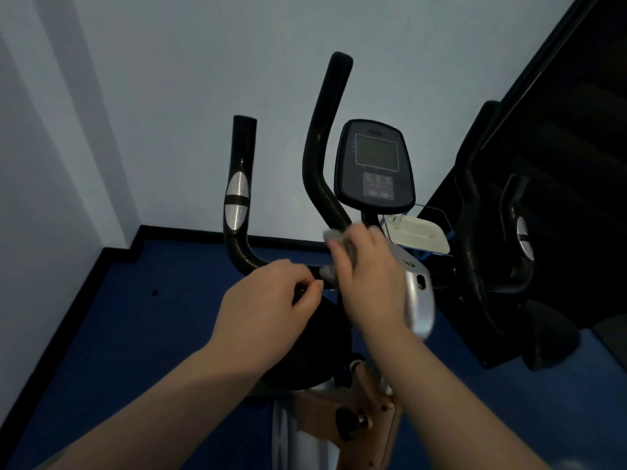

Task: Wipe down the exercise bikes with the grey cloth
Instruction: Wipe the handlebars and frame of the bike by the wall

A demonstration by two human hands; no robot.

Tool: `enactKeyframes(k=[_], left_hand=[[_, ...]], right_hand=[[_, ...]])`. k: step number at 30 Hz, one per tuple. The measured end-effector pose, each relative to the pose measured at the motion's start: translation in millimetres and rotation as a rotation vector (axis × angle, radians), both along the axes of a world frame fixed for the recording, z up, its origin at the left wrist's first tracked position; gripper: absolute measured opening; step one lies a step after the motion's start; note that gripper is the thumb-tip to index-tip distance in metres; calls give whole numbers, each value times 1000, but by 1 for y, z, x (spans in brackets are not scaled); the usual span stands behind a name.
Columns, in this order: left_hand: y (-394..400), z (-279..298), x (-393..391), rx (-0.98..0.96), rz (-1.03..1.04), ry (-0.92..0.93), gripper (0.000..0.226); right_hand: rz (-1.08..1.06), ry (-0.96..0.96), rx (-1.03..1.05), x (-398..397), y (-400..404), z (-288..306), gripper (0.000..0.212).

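Note:
An exercise bike stands right in front of me, with a black left handlebar (238, 198) bearing silver pulse pads, a taller curved black bar (322, 140) and a dark console (376, 167). My right hand (369, 273) presses the grey cloth (330, 237) around the lower end of the curved bar, near the silver column (419, 300). Only small patches of the cloth show above and below my fingers. My left hand (271, 300) grips the horizontal part of the left handlebar, just left of the cloth.
A second exercise bike (485, 232) stands close on the right in front of a dark wall or mirror. A white holder (419, 237) sits behind the console. Pale walls form a corner at left over blue flooring (135, 334). An adjustment knob (349, 424) sits below.

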State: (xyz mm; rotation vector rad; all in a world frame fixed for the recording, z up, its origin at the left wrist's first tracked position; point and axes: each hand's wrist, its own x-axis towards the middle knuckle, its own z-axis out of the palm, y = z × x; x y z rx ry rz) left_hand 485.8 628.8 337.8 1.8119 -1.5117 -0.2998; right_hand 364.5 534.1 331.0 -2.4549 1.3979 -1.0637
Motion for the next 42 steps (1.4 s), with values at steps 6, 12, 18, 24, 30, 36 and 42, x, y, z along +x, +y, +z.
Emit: enactKeyframes(k=[6, 12, 18, 24, 30, 36, 42], left_hand=[[2, 7, 2, -97, -59, 90, 11], [-32, 51, 48, -221, -256, 82, 8], [-100, 101, 118, -216, -430, -190, 12], [-146, 88, 143, -214, -427, -215, 14], [-158, 73, 153, -184, -400, -219, 27], [-156, 67, 152, -300, -428, -199, 31], [-160, 62, 154, -354, -445, -154, 28]], right_hand=[[71, -200, 115, -3, -13, 18, 27], [20, -155, 85, 13, -15, 11, 27], [80, -135, 101, 9, -38, 25, 29], [67, -19, 32, 42, -56, 33, 28], [72, -33, 27, 44, -69, 50, 29], [103, -16, 13, 93, -94, 58, 24], [274, 26, 71, 68, -97, 76, 20]])
